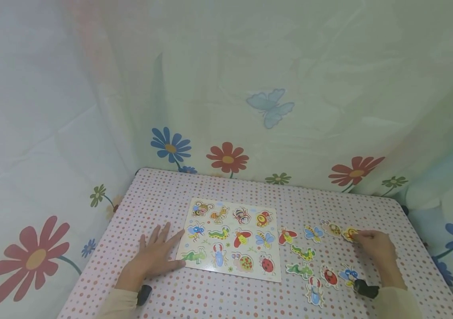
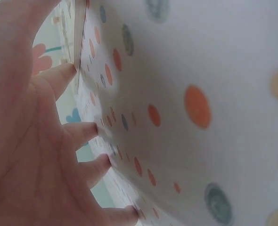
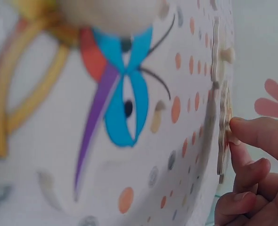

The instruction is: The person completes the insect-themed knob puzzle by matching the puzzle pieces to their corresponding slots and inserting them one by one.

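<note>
On dotted whitish cloth, right hand pinches yellow-and-red wooden piece, left hand splays; apparent pickup calls for steady lift.

Tabletop pale, dotted. Printed insect board lies flat near middle. Right of board, loose pieces: red-winged bug, blue-winged bug, caterpillar, grasshopper, stag beetle, ladybird.
</note>
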`<state>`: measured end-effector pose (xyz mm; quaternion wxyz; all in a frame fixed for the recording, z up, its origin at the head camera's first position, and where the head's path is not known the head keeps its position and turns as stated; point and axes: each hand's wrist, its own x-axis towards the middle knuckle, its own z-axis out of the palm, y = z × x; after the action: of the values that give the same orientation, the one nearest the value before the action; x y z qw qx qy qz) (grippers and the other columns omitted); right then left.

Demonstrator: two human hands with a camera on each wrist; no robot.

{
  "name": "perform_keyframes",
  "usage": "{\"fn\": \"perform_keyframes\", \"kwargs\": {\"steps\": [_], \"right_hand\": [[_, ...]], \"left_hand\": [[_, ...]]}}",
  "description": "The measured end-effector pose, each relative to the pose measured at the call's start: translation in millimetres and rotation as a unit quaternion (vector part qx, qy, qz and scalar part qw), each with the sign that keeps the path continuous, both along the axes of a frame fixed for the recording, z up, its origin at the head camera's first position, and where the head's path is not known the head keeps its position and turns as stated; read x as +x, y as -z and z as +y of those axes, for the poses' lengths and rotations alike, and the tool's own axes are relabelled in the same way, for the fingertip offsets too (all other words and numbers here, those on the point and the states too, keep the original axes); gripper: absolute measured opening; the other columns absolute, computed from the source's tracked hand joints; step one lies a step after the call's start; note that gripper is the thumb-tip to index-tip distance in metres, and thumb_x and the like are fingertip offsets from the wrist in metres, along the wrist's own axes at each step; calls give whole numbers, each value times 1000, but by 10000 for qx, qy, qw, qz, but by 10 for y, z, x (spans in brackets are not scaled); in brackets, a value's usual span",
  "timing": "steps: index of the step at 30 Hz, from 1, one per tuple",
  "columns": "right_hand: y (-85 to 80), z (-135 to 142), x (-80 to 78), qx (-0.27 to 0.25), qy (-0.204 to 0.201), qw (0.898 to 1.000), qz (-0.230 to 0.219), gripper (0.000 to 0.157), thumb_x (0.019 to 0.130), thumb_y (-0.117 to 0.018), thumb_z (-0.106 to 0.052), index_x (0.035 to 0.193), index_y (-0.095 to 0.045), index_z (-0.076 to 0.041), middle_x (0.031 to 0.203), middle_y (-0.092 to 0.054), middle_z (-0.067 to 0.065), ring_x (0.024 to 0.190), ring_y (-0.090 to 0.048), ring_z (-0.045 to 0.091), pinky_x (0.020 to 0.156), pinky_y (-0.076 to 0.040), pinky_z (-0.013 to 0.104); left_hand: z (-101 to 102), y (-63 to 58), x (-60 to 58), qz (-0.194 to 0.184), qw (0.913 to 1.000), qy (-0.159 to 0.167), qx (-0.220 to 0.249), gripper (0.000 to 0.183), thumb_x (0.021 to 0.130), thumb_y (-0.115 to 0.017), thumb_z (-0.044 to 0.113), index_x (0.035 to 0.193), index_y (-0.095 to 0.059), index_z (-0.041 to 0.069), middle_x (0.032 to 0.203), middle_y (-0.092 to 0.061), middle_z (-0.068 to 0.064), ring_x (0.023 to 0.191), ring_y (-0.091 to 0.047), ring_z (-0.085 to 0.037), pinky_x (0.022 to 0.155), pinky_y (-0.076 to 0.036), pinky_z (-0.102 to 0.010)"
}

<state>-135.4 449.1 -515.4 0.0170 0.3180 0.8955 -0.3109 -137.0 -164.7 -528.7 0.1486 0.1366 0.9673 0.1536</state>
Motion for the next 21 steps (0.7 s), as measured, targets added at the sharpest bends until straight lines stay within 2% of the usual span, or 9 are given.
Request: {"fn": "perform_keyframes", "kwargs": {"steps": [3, 6, 14, 16, 21], "right_hand": [[-54, -67, 9, -124, -135, 9998, 4, 48, 97, -61, -27, 120, -55, 15, 121, -53, 38, 109, -50, 52, 88, -41, 64], [-83, -128, -5, -169, -304, 9993, 116, 48, 97, -62, -28, 120, -56, 13, 115, -57, 35, 103, -55, 48, 78, -47, 58], [-109, -320, -70, -30, -863, 9948, 543, 48, 95, -66, -29, 117, -60, 13, 104, -63, 30, 87, -60, 37, 67, -51, 48], [-44, -313, -114, 67, -1059, 9924, 623, 50, 95, -67, -34, 115, -61, 12, 101, -64, 28, 82, -60, 33, 62, -51, 43], [332, -157, -313, 365, -1638, 9817, 901, 55, 95, -66, -47, 113, -65, 5, 98, -67, 20, 78, -60, 26, 57, -47, 35]], "left_hand": [[-8, 6, 2, 7, 10000, 7, 21, 91, 82, -65, 70, 158, -32, 32, 166, -9, -15, 149, -4, -46, 108, 0, -77], [-12, 9, 6, 24, 10000, 1, 57, 91, 82, -65, 70, 158, -32, 31, 166, -9, -16, 149, -4, -46, 108, 0, -77], [-7, 15, -3, 17, 10000, 2, 58, 91, 82, -65, 70, 158, -32, 31, 166, -9, -16, 149, -4, -46, 108, 1, -77], [-6, 18, -6, 11, 10000, 1, 41, 91, 82, -65, 70, 158, -32, 31, 166, -9, -16, 149, -4, -46, 108, 0, -77], [-5, 21, -9, 2, 10000, -4, 23, 91, 83, -65, 69, 158, -32, 31, 166, -9, -16, 149, -4, -46, 108, 0, -78]]}}
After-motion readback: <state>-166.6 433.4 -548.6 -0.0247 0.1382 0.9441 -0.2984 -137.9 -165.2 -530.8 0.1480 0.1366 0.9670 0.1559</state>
